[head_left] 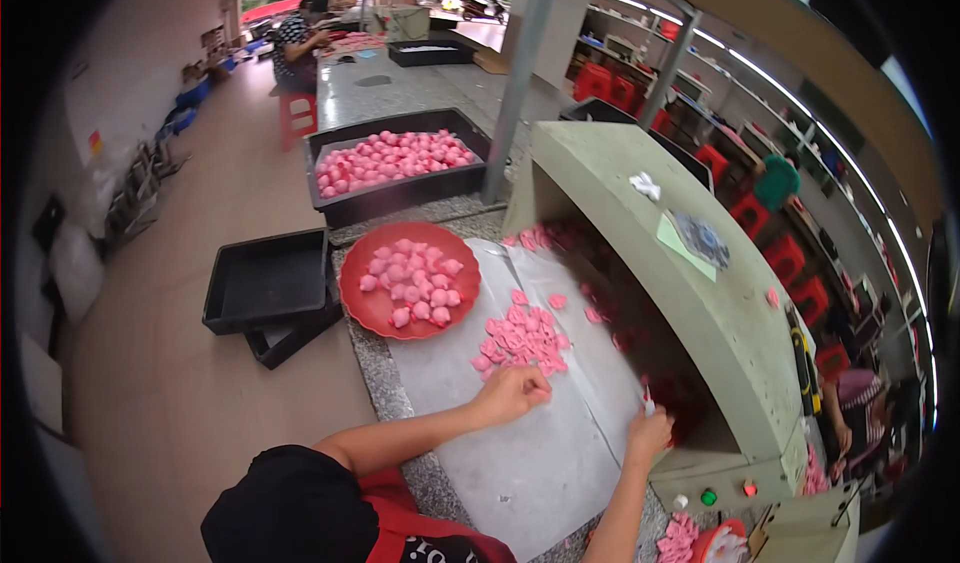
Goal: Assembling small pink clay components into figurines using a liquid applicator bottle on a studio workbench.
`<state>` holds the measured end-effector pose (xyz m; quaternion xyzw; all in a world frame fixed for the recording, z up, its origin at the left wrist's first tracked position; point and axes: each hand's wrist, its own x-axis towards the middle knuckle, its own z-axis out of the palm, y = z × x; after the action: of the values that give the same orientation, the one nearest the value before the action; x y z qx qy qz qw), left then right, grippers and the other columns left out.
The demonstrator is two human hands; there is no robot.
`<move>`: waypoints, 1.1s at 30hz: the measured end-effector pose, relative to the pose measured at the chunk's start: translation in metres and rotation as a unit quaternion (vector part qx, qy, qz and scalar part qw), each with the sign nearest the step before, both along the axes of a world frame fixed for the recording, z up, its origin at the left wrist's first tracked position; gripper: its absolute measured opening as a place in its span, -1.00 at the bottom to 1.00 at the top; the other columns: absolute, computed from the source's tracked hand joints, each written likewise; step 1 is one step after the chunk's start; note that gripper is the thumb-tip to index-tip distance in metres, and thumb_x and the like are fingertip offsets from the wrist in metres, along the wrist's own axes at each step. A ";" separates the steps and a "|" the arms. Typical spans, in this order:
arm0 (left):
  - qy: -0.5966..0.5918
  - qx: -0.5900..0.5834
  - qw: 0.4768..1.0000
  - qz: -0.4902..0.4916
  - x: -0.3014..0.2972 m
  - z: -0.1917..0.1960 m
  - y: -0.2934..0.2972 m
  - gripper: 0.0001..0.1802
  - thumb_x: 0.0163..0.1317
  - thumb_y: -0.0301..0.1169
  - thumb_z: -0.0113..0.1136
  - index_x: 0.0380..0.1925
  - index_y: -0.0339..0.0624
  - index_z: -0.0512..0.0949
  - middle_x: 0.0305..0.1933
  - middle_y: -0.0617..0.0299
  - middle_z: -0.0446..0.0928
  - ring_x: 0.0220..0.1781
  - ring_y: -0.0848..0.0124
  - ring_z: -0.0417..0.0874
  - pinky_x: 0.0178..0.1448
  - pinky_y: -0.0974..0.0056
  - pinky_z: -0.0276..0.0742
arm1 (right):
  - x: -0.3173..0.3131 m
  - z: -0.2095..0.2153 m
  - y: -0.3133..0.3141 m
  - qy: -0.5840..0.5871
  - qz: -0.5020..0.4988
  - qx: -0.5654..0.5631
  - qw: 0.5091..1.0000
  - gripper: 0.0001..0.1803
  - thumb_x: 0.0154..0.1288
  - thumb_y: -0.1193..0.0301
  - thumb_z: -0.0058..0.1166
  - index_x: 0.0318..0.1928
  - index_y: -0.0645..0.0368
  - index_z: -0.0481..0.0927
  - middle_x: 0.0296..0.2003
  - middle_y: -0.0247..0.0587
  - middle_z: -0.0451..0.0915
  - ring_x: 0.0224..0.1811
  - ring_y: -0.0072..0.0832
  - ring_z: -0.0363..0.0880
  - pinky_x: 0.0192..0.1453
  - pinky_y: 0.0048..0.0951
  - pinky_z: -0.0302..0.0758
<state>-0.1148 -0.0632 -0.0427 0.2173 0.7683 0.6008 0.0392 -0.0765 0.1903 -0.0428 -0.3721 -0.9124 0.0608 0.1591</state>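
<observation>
The bench [375,363] is speckled grey stone, overlaid by a pale sheet [520,463]. It runs away from the person into a long workshop with a tan floor [200,293], shelving and red stools on the right.

Landmark: the red round tray [372,308] of pink pieces. Beyond it sits a black tray [395,198] filled with pink pieces; to its left, off the bench edge, stacked black trays [265,283]. To its right a pale green hooded machine [700,323] covers the far right of the bench, its dark opening facing the person. A grey post [520,73] rises behind the tray. Another person [298,38] sits far beyond.

The pile of pink pieces [520,338] lies on the sheet just right of and nearer than the red tray, loosely heaped, stretched roughly toward the machine opening.

The left hand [512,393] rests at the pile's near edge, its grip curled closed; contents cannot be told. The right hand [650,435], nearer the machine mouth, has its grip closed around a small white-tipped object [648,400] pointing upward.
</observation>
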 end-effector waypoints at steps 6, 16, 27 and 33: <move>-0.391 0.227 0.878 -0.157 0.025 -0.002 -0.007 -0.75 0.09 -0.49 0.13 -0.21 -0.35 0.46 -0.26 0.14 0.53 -0.26 0.39 0.58 -0.16 0.36 0.52 | 0.010 -0.002 0.010 0.007 0.031 -0.022 0.999 -0.79 0.01 0.34 0.09 -0.35 0.20 0.56 -0.39 0.06 0.55 -0.41 -0.05 0.54 -0.27 -0.12 0.42; -0.333 0.210 0.854 -0.341 0.061 0.064 0.031 -0.56 0.07 -0.62 0.08 0.01 -0.37 0.35 -0.03 0.04 0.45 -0.04 0.36 0.51 0.07 0.33 0.44 | 0.134 0.082 -0.075 0.344 0.094 -0.590 0.724 -0.72 -0.16 0.65 0.22 -0.32 0.31 0.52 -0.42 -0.28 0.53 -0.43 -0.66 0.44 -0.42 -0.67 0.34; -0.231 0.204 0.877 -0.369 0.100 0.065 0.048 -0.66 0.04 -0.63 0.12 -0.10 -0.39 0.45 -0.23 0.13 0.51 -0.18 0.44 0.54 -0.08 0.41 0.49 | 0.187 0.096 -0.098 0.351 0.184 -0.427 0.813 -0.66 -0.25 0.66 0.30 -0.34 0.32 0.54 -0.35 -0.22 0.49 -0.37 -0.60 0.43 -0.30 -0.59 0.37; -0.361 0.209 0.845 -0.334 0.109 0.061 0.050 -0.73 0.05 -0.62 0.12 -0.18 -0.37 0.48 -0.20 0.13 0.47 -0.16 0.46 0.51 -0.09 0.40 0.48 | 0.193 0.087 -0.104 0.364 0.106 -0.464 0.800 -0.66 -0.18 0.70 0.25 -0.28 0.34 0.54 -0.34 -0.24 0.52 -0.41 -0.66 0.44 -0.35 -0.67 0.38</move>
<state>-0.0061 -0.0134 0.0185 0.2316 0.4374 0.7335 0.4659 0.1165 0.0865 0.0444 -0.2524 -0.6839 0.6246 0.2802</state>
